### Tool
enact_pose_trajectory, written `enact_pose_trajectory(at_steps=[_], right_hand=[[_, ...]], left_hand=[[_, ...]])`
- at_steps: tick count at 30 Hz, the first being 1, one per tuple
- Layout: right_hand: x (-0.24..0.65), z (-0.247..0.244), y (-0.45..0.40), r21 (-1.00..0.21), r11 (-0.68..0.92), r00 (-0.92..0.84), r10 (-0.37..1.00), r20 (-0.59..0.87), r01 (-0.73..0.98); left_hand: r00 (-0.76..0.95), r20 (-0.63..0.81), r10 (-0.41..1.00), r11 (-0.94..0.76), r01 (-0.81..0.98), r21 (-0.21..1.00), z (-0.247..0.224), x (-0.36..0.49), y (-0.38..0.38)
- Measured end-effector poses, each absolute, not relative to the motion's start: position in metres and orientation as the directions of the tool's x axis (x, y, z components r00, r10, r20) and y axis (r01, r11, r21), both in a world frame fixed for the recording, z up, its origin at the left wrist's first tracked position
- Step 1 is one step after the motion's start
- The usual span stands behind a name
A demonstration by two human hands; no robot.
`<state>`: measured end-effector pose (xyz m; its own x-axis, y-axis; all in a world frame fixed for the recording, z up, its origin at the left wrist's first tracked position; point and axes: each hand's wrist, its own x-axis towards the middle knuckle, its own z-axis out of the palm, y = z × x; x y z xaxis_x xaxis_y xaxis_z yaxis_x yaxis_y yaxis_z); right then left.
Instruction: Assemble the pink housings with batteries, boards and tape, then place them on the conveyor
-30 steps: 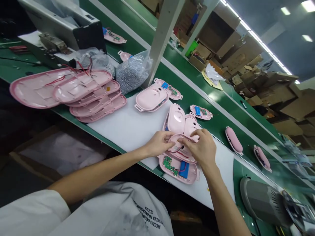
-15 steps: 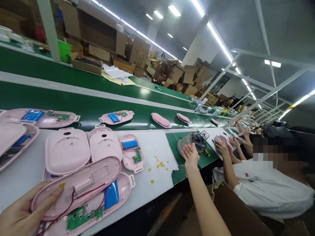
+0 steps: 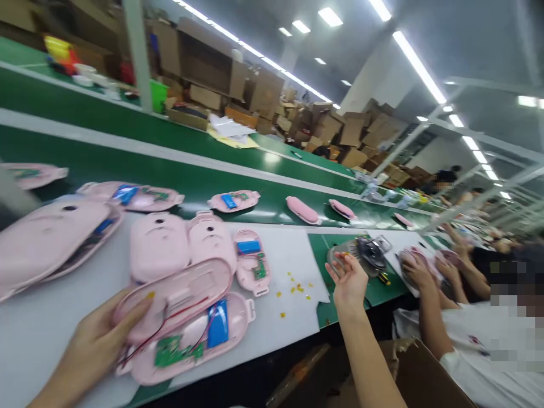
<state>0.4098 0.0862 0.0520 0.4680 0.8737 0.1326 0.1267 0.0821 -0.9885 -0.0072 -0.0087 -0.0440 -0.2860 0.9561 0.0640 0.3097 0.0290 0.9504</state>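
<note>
My left hand (image 3: pixel 96 345) grips the near end of a pink cover shell (image 3: pixel 187 289), held tilted over an open pink base shell (image 3: pixel 238 340) on the white mat (image 3: pixel 276 320). Inside the base lie a green circuit board (image 3: pixel 174 351) and a blue battery (image 3: pixel 218 324); red wires run from them up to the cover. My right hand (image 3: pixel 351 280) hovers palm up past the mat's right edge, fingers loosely spread, just in front of a grey round device (image 3: pixel 368 252). It is blurred and I see nothing in it.
More pink shells (image 3: pixel 159 246) and a small open unit (image 3: pixel 251 262) lie on the mat, with yellow bits (image 3: pixel 293 290) scattered nearby. Closed pink units (image 3: pixel 302 209) ride the green belt (image 3: pixel 178 178). A co-worker's hands (image 3: pixel 414 269) work at right; a cardboard box (image 3: pixel 408 368) stands below.
My view swung right from the workpiece along the line. The right hand let go of the cover and reached out toward the grey device; the left hand kept hold of the cover.
</note>
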Motion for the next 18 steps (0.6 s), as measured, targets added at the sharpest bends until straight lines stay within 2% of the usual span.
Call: enact_pose_trajectory(at_steps=[1, 2, 4, 5, 7, 9, 10, 11, 12, 16, 18], right_hand=[[0.381, 0.052, 0.075, -0.983, 0.128, 0.399, 0.901, 0.170, 0.130], [0.349, 0.053, 0.064, -0.971, 0.188, 0.297, 0.928, 0.225, 0.148], [0.285, 0.054, 0.043, -0.906, 0.360, -0.019, 0.931, 0.365, 0.223], [0.256, 0.054, 0.034, -0.841, 0.474, -0.212, 0.878, 0.429, 0.260], [0.210, 0.048, 0.022, -0.650, 0.707, -0.585, 0.661, 0.469, 0.278], [0.186, 0.036, 0.016, -0.425, 0.880, -0.821, 0.397, 0.410, 0.213], [0.182, 0.030, 0.016, -0.342, 0.921, -0.876, 0.314, 0.367, 0.187], [0.182, 0.024, 0.016, -0.301, 0.935, -0.897, 0.289, 0.334, 0.189], [0.184, 0.021, 0.016, -0.302, 0.928, -0.893, 0.314, 0.322, 0.217], [0.194, 0.024, 0.012, -0.437, 0.820, -0.815, 0.512, 0.272, 0.369], [0.190, 0.028, 0.007, -0.425, 0.802, -0.805, 0.545, 0.234, 0.419]], left_hand=[[-0.318, 0.046, 0.947, 0.046, 0.276, 0.960, -0.032, 0.001, -0.013], [-0.261, 0.037, 0.965, 0.027, 0.236, 0.971, -0.022, 0.008, -0.016], [-0.197, 0.064, 0.978, -0.033, 0.158, 0.987, -0.009, 0.017, -0.019], [-0.171, 0.087, 0.981, -0.066, 0.125, 0.990, -0.006, 0.018, -0.019], [-0.162, 0.114, 0.980, -0.096, 0.114, 0.989, -0.006, 0.018, -0.021], [-0.187, 0.128, 0.974, -0.106, 0.120, 0.987, -0.009, 0.018, -0.025], [-0.200, 0.130, 0.971, -0.109, 0.113, 0.988, -0.011, 0.018, -0.027], [-0.211, 0.134, 0.968, -0.115, 0.100, 0.988, -0.013, 0.019, -0.029], [-0.215, 0.142, 0.966, -0.127, 0.084, 0.988, -0.014, 0.020, -0.030], [-0.213, 0.213, 0.954, -0.208, 0.046, 0.977, -0.019, 0.025, -0.029], [-0.229, 0.227, 0.947, -0.223, 0.043, 0.974, -0.020, 0.026, -0.028]])
